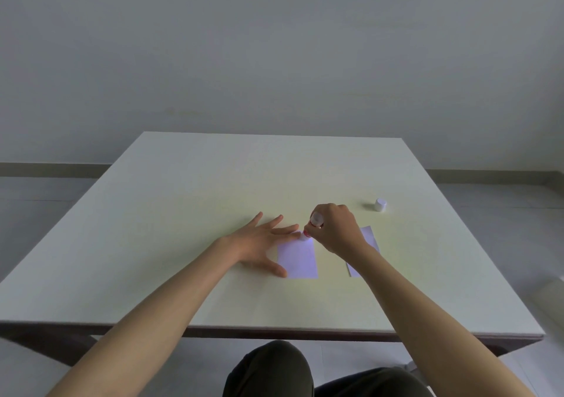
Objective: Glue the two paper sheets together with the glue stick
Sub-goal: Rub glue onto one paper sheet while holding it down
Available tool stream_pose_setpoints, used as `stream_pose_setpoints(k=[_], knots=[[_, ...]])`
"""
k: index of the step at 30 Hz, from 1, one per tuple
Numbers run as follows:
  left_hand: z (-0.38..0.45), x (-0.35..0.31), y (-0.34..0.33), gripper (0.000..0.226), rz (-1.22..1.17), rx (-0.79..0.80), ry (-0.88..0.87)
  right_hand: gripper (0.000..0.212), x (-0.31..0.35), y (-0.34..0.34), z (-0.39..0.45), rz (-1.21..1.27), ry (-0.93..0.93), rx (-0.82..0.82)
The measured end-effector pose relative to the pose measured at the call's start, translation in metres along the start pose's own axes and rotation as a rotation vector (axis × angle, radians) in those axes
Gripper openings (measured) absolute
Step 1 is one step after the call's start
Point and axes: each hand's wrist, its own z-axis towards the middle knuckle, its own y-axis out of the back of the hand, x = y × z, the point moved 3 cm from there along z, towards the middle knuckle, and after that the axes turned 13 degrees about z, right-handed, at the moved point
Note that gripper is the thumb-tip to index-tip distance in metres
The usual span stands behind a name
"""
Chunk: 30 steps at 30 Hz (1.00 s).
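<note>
A small white paper sheet (298, 259) lies flat near the middle of the pale table (213, 198). My left hand (259, 244) rests spread flat on the table, fingertips and thumb touching the sheet's left edge. My right hand (335, 229) grips the glue stick (314, 222), which is tilted with its tip down on the sheet's far corner. A second white sheet (367, 238) lies to the right, mostly hidden under my right wrist. The glue stick's white cap (380, 204) stands alone on the table beyond the second sheet.
The table's near edge (274, 331) runs just above my knees. A plain wall stands behind the table, and grey floor shows on both sides. A pale blurred object (552, 299) sits at the right border.
</note>
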Motion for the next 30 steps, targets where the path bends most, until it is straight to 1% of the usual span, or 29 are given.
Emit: stream_pose_setpoints(k=[6, 14, 20, 23, 25, 27, 30], knots=[[0.0, 0.0, 0.003, 0.093, -0.003, 0.026, 0.019, 0.017, -0.001, -0.001, -0.013, -0.079, 0.071, -0.022], [-0.002, -0.004, 0.007, 0.094, 0.02, 0.031, 0.013, 0.017, 0.0, -0.003, -0.04, -0.081, 0.09, -0.008], [-0.002, -0.004, 0.007, 0.094, -0.012, 0.032, 0.0, 0.017, 0.002, 0.003, -0.053, -0.085, 0.07, 0.061], [-0.002, -0.005, 0.006, 0.094, -0.023, 0.037, 0.001, 0.014, 0.005, 0.011, -0.052, -0.044, 0.027, 0.107], [-0.002, -0.007, 0.006, 0.094, -0.042, 0.039, 0.002, 0.014, 0.004, 0.02, -0.05, 0.026, -0.03, 0.109], [-0.002, -0.007, 0.007, 0.095, -0.074, 0.027, 0.0, 0.015, 0.0, 0.034, -0.048, 0.154, -0.081, 0.076], [0.0, -0.005, 0.01, 0.096, -0.126, -0.014, 0.004, 0.011, -0.009, 0.054, -0.044, 0.332, -0.103, 0.012]])
